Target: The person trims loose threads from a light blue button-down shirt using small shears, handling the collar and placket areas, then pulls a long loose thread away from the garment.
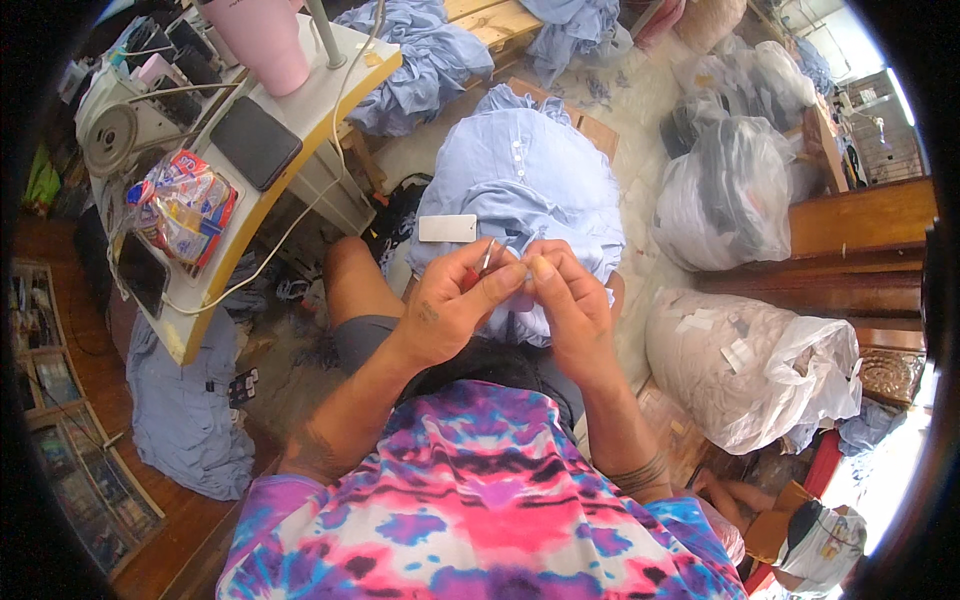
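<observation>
A light blue buttoned garment [518,150] lies bunched over my lap and fills the space ahead of my hands. My left hand [455,300] is closed round a small red-handled tool [470,279] whose thin metal tip points up between the fingers; its exact kind is hard to make out. Close beside it, my right hand [565,295] pinches a bit of the blue cloth, with fingertips nearly meeting those of the left. A blank-looking white hang tag [447,228] rests on the garment just beyond my left hand.
On the left, a white table [330,85] holds a pink tumbler [262,45], a phone [256,143] and snack packets [188,210]; a white cable [335,150] hangs off it. Full plastic bags [725,190] stand at right. Another person [800,530] sits at lower right.
</observation>
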Demonstrator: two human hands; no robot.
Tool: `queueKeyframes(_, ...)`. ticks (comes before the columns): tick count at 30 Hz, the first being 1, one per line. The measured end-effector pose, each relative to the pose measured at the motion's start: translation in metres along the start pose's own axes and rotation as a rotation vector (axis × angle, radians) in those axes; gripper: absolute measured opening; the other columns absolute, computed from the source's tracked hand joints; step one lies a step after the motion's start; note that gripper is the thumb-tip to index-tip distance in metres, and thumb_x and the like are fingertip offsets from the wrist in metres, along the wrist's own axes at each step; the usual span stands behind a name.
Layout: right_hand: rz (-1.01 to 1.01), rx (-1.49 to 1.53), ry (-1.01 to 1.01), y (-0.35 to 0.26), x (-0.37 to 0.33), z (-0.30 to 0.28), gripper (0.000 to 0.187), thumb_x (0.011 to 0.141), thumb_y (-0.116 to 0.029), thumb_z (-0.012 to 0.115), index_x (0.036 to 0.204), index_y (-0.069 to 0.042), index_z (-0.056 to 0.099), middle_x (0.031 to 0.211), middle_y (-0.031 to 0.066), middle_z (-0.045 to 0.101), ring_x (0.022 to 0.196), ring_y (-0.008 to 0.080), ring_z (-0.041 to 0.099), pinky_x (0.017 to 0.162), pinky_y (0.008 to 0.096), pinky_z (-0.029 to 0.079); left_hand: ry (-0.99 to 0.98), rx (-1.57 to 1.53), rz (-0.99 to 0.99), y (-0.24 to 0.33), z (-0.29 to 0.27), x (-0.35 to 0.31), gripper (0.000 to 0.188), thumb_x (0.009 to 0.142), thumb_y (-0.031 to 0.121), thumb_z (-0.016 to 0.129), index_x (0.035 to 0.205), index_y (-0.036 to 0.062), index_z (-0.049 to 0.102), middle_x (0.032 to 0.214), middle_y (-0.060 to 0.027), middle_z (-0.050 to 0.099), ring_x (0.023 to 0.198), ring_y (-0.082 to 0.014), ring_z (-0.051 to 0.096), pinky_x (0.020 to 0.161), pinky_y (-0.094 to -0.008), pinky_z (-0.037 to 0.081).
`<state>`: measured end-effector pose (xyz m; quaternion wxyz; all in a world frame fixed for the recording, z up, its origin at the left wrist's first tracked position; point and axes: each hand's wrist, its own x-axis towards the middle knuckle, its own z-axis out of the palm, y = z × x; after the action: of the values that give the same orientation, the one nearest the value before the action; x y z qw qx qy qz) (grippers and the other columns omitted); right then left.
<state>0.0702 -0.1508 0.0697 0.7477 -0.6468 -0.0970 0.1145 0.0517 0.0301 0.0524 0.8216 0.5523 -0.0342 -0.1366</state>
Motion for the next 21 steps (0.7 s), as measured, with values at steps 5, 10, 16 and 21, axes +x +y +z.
queueKeyframes(5, 0.164, 0.195, 0.123, -0.005, -0.002, -0.012, 0.028, 0.110, -0.029, 0.058, 0.102, -0.003, 0.064, 0.093, 0.0029, 0.062, 0.080, 0.0097, 0.058, 0.076, 0.0255, 0.049, -0.032, -0.300, -0.058, 0.001, -0.003, 0.000, 0.019, 0.108, 0.028, 0.062, 0.100, 0.0108, 0.060, 0.074, 0.0063, 0.050, 0.053, 0.0004, 0.036, 0.044, -0.0192, 0.025)
queueKeyframes(10, 0.091, -0.031, 0.223, -0.017, -0.016, -0.019, 0.018, 0.106, -0.020, 0.066, 0.111, -0.003, 0.060, 0.085, 0.0025, 0.064, 0.077, 0.0081, 0.059, 0.069, 0.0235, 0.049, -0.058, -0.296, -0.124, 0.009, -0.003, 0.004, 0.022, 0.109, 0.029, 0.060, 0.097, 0.0114, 0.059, 0.073, 0.0060, 0.049, 0.053, 0.0002, 0.035, 0.043, -0.0191, 0.024)
queueKeyframes(16, -0.033, -0.576, 0.017, -0.044, -0.023, -0.002, 0.019, 0.103, -0.018, 0.069, 0.105, 0.000, 0.061, 0.075, 0.0043, 0.061, 0.065, 0.0111, 0.053, 0.060, 0.0276, 0.044, -0.152, -0.146, -0.149, 0.019, 0.005, 0.004, 0.024, 0.110, 0.032, 0.059, 0.098, 0.0107, 0.059, 0.076, 0.0059, 0.049, 0.058, -0.0009, 0.039, 0.048, -0.0191, 0.028)
queueKeyframes(21, -0.112, -0.602, -0.105, -0.045, -0.018, -0.016, 0.019, 0.107, -0.017, 0.061, 0.102, 0.001, 0.063, 0.074, 0.0124, 0.059, 0.064, 0.0188, 0.054, 0.061, 0.0333, 0.045, -0.171, -0.014, -0.082, 0.021, 0.010, 0.002, 0.026, 0.110, 0.032, 0.059, 0.097, 0.0097, 0.060, 0.077, 0.0065, 0.049, 0.066, -0.0007, 0.040, 0.056, -0.0199, 0.031)
